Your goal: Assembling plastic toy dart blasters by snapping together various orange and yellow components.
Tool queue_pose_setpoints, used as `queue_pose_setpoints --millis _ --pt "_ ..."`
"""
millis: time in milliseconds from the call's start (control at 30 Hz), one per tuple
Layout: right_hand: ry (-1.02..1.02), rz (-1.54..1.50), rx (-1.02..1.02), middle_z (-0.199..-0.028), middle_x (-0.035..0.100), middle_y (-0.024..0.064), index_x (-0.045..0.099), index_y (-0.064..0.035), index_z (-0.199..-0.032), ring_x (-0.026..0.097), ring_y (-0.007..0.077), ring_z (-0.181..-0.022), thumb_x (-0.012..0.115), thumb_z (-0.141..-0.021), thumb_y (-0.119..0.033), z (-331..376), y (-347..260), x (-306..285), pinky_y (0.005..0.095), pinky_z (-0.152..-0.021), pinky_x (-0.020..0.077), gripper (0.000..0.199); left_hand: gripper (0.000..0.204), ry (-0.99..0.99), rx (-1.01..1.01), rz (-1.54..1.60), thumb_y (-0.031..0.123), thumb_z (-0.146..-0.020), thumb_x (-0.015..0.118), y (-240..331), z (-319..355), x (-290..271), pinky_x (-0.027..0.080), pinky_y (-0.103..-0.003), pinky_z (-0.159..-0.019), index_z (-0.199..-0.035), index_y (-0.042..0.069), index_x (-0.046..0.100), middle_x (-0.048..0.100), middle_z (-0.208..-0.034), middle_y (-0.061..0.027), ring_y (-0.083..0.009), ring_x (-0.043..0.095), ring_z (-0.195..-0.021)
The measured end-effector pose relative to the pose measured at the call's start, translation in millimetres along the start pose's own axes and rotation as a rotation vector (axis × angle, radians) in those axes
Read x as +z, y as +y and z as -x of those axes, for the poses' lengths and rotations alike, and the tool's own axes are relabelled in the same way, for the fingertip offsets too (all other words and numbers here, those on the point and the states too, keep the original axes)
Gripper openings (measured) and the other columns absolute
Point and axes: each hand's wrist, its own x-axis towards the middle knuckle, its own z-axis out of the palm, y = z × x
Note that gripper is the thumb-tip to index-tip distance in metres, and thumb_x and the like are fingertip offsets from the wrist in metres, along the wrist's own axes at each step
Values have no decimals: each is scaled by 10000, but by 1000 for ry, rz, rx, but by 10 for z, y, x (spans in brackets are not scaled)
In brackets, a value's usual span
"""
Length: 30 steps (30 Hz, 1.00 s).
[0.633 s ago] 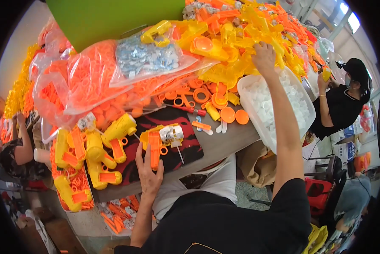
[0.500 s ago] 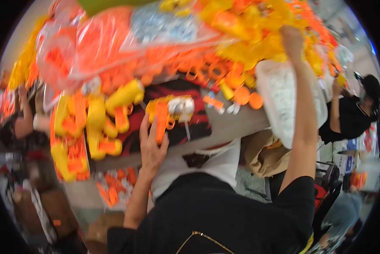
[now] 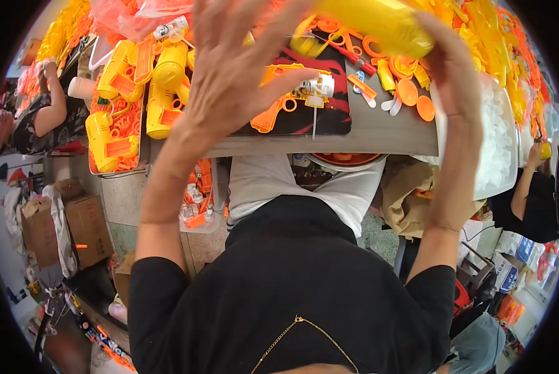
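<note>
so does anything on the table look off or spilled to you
Nothing looks plainly broken or spilled. The untidiest spot is right of the dark mat, where orange discs and small white pieces lie loose on the table, outside the white tub. The yellow part in the right hand is too blurred to check for damage.

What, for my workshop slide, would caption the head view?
Left hand open, right hand holding a blurred, elongated yellow plastic part; an orange-white plastic assembly lies on a black-red mat.

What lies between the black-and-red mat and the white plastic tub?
In the head view, an orange plastic strip, small white pieces, a yellow cylinder and round orange discs lie there, among others.
</note>
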Motion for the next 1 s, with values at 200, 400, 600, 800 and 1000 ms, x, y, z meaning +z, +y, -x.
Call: queue_pose_setpoints --millis 200,400,600,800,1000 --pt "-188 -329 334 -1259 657 111 602 33 -1280 623 189 -1163 578 -1015 -229 366 488 803 354 -1028 471 374 675 -503 261 60 196 -777 793 -106 -196 -62 488 -380 -963 -1406 183 550 560 -1324 -64 -300 568 -1181" --pt "-142 422 -125 -1390 552 132 434 9 -1432 536 203 -1286 574 -925 43 713 1537 485 342 -1090 418 527 625 -732 -34 277 272 -833 764 -336 454 203 492 -409 -964 -1402 139 543 547 -1342 -101 -312 559 -1205" --pt "-153 678 -255 -1381 522 188 310 -73 -1539 512 299 -1298 666 -795 95 697 1710 637 388 -1120 392 842 684 -879 57 254 192 -791 738 -305 488 594 480 -426 -998 -1408 105 456 545 -1353 -128 -334 544 -1235" --pt "-204 670 -238 -1262 565 163 318 -115 -1547 526 301 -1210 694 -768 57 563 1712 563 394 -1092 406 881 725 -1072 65 284 163 -746 753 -256 339 743 481 -425 -997 -1403 75 461 587 -1306 -165 -341 562 -1217" --pt "-207 659 -267 -1248 597 147 349 -103 -1528 525 289 -1201 705 -765 42 560 1705 578 389 -1084 410 854 685 -1051 43 204 193 -726 768 -257 236 653 501 -435 -954 -1349 66 511 627 -1220 -180 -365 604 -1139"
